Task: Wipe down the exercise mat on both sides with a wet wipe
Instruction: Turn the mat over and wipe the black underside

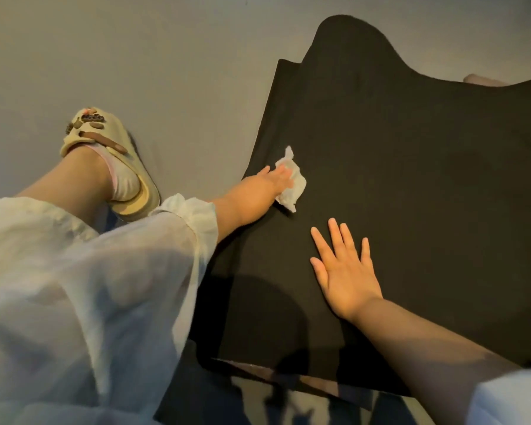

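A black exercise mat [411, 179] fills the right side of the head view. It lies draped and bulging, and its far end rises in a hump. My left hand [258, 188] reaches onto the mat's left edge and presses a crumpled white wet wipe [295, 188] against the surface with its fingers stretched out. Closer to me, my right hand [344, 271] rests flat on the mat with fingers spread and holds nothing. Whatever lies under the mat is hidden.
A grey floor [166, 56] spreads to the left and behind. My leg in loose white fabric and a foot in a cream slipper [111, 154] stand left of the mat. A patterned surface [288, 381] shows under the mat's near edge.
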`<control>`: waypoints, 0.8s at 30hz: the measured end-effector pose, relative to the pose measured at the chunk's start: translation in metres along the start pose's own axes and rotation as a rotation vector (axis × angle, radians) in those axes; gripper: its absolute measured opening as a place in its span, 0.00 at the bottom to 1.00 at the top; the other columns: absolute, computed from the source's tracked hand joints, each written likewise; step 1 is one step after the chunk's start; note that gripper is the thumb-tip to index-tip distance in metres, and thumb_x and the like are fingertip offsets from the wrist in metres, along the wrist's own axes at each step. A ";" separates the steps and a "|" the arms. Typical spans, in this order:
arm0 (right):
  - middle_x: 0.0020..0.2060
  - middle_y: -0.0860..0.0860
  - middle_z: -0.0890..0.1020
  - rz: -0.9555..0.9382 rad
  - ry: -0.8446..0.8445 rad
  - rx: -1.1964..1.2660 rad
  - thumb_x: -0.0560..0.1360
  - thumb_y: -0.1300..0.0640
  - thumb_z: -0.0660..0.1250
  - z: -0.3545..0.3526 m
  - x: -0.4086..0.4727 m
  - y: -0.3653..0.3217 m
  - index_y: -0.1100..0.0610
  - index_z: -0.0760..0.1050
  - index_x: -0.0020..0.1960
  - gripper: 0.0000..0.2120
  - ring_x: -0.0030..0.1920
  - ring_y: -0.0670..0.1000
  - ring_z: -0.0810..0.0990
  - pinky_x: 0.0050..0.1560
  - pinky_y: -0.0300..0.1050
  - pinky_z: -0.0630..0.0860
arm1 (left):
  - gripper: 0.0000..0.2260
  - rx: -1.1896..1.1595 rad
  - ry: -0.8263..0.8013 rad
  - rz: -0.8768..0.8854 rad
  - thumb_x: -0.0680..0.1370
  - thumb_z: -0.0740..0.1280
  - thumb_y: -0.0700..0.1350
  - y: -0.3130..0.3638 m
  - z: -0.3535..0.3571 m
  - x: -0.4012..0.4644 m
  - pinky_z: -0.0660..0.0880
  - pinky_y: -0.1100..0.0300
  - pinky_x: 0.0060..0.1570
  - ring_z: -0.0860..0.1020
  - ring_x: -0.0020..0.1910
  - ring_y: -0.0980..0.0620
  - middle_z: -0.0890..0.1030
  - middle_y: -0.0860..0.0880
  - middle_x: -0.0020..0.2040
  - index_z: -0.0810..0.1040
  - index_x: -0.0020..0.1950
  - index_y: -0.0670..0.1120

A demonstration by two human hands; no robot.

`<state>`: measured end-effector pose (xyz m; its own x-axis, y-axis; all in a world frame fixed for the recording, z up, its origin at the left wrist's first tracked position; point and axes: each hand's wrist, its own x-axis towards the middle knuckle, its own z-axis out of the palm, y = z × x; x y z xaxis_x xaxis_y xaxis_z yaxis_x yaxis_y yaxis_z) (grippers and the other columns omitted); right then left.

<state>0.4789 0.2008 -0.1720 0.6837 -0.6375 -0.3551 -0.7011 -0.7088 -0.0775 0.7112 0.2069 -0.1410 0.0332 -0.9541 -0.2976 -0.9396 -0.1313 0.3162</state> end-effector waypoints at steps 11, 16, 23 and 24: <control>0.75 0.50 0.34 0.007 0.019 -0.014 0.79 0.42 0.35 0.002 0.003 0.001 0.44 0.30 0.73 0.25 0.74 0.51 0.33 0.71 0.57 0.35 | 0.28 0.224 -0.699 0.003 0.81 0.57 0.40 0.026 0.043 -0.128 0.34 0.61 0.66 0.45 0.76 0.48 0.46 0.44 0.77 0.46 0.77 0.41; 0.76 0.50 0.35 -0.026 -0.003 0.038 0.80 0.42 0.37 -0.008 -0.003 0.000 0.44 0.34 0.75 0.26 0.75 0.51 0.34 0.72 0.57 0.36 | 0.20 -0.021 -0.667 -0.029 0.82 0.55 0.42 0.030 0.061 -0.160 0.50 0.58 0.71 0.58 0.74 0.46 0.62 0.41 0.74 0.62 0.73 0.39; 0.76 0.52 0.56 -0.001 0.361 0.373 0.80 0.47 0.53 -0.030 -0.034 0.053 0.51 0.61 0.74 0.24 0.74 0.55 0.59 0.70 0.54 0.59 | 0.10 -0.436 0.048 -0.066 0.78 0.58 0.33 0.055 -0.033 -0.132 0.68 0.80 0.40 0.75 0.43 0.60 0.76 0.52 0.44 0.76 0.55 0.39; 0.76 0.54 0.56 0.080 0.369 0.315 0.79 0.47 0.52 -0.028 -0.039 0.064 0.52 0.61 0.74 0.24 0.74 0.57 0.58 0.70 0.56 0.59 | 0.10 -0.412 0.129 -0.086 0.79 0.57 0.33 0.056 -0.045 -0.119 0.67 0.80 0.37 0.73 0.41 0.61 0.76 0.49 0.45 0.76 0.56 0.37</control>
<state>0.4129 0.1717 -0.1375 0.6115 -0.7910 -0.0223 -0.7424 -0.5637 -0.3620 0.6699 0.3014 -0.0474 0.1718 -0.9575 -0.2317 -0.7182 -0.2827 0.6358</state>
